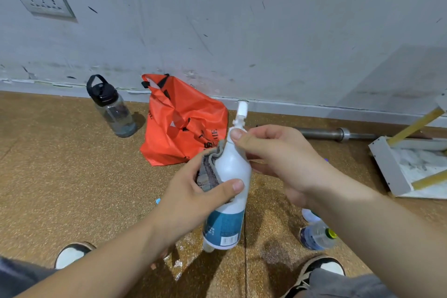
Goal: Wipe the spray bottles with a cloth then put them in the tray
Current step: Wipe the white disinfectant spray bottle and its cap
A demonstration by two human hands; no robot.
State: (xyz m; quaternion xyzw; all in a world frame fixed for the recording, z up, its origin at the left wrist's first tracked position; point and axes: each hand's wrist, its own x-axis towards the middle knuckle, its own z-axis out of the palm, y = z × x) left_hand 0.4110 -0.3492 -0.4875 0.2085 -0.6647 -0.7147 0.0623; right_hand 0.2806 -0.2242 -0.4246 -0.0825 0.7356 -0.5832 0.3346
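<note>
A white spray bottle [232, 172] with a teal label is held upright in mid-air at the centre. My left hand [193, 191] grips its body through a grey cloth [208, 169], thumb across the front. My right hand [278, 155] pinches the bottle's neck just under the white nozzle. A white tray [384, 167] with yellow handles lies on the floor at the right. Other bottles [314, 237] sit on the floor below my right forearm, partly hidden.
An orange plastic bag [179, 128] and a clear water bottle [113, 111] with a black lid stand by the wall. A metal barbell bar [338, 133] lies along the skirting. My two shoes [72, 254] are at the bottom of the brown floor.
</note>
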